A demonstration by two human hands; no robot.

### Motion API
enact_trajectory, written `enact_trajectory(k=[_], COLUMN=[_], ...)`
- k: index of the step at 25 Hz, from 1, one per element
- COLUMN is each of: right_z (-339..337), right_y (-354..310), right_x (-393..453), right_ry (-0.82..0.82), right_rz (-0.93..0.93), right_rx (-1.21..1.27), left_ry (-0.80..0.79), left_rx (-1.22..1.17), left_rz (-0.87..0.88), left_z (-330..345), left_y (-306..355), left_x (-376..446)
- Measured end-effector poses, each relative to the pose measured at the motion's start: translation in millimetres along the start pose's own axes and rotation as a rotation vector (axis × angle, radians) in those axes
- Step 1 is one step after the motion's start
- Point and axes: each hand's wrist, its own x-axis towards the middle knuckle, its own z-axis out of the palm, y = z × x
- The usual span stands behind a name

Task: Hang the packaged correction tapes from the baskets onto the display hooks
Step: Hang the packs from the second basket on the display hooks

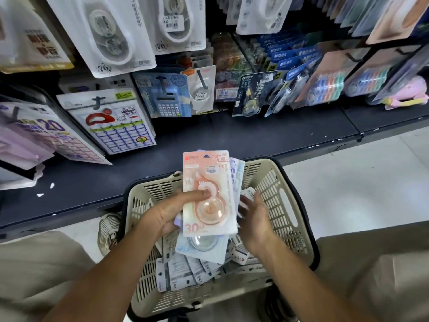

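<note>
My left hand (173,211) grips a fanned stack of packaged correction tapes (209,194), a pink-orange pack on top with blue and purple ones behind it. The stack is held upright over a beige plastic basket (274,182). My right hand (253,217) is just right of the stack, fingers spread, touching or nearly touching its right edge. More packs (185,268) lie loose in the basket bottom. Display hooks (203,80) with hanging packs line the rack above.
A dark shelf ledge (232,140) runs under the rack. Hanging goods include label sheets (116,126), a calculator pack (166,98) and blue pen packs (285,66). White floor (359,182) lies to the right. My knees in beige trousers flank the basket.
</note>
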Motion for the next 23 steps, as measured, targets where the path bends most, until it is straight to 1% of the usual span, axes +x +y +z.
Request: enact_trajectory(k=[1, 2, 3, 4, 5, 7, 8, 9, 10, 12, 14, 17, 19, 20, 21, 23], right_z=[12, 21, 25, 23, 15, -17, -37, -52, -61, -64, -58, -55, -58, -59, -59, -57], right_y=[4, 7, 7, 5, 4, 9, 15, 20, 23, 23, 16, 10, 5, 2, 0, -11], right_x=[0, 2, 4, 8, 14, 31, 38, 44, 50, 65, 78, 81, 71, 63, 53, 29], right_ry=[-0.161, -0.247, -0.259, -0.206, -0.096, 0.257, 0.412, 0.504, 0.534, 0.513, 0.525, 0.544, 0.664, 0.686, 0.662, 0.542], right_rz=[0.028, 0.037, 0.049, 0.067, 0.093, 0.178, 0.239, 0.285, 0.300, 0.272, 0.178, -0.060, -0.193, -0.256, -0.322, -0.405], right_rx=[-0.007, -0.015, -0.014, -0.049, -0.119, -0.288, -0.309, -0.291, -0.274, -0.286, -0.365, -0.555, -0.698, -0.711, -0.667, -0.529], left_ry=[-0.007, 0.008, 0.041, 0.076, 0.102, 0.122, 0.128, 0.130, 0.130, 0.146, 0.185, 0.193, 0.195, 0.195, 0.194, 0.184], left_rx=[0.030, 0.045, 0.035, 0.021, 0.024, 0.069, 0.096, 0.117, 0.135, 0.192, 0.245, 0.303, 0.294, 0.281, 0.272, 0.255], left_rz=[-0.002, -0.007, -0.007, 0.002, 0.018, 0.037, 0.028, 0.016, 0.007, 0.006, 0.009, 0.015, 0.013, 0.016, 0.021, 0.038], left_z=[3, 3, 1, -1, -4, -6, -7, -8, -11, -16, -19, -19, -19, -17, -14, -6], left_y=[1, 2, 3, 4, 5, 3, 1, -3, -7, -11, -12, -11, -10, -9, -7, -2], left_x=[0, -1, -1, -2, -2, -1, -1, -1, -1, 0, 3, 8, 10, 10, 8, 4])
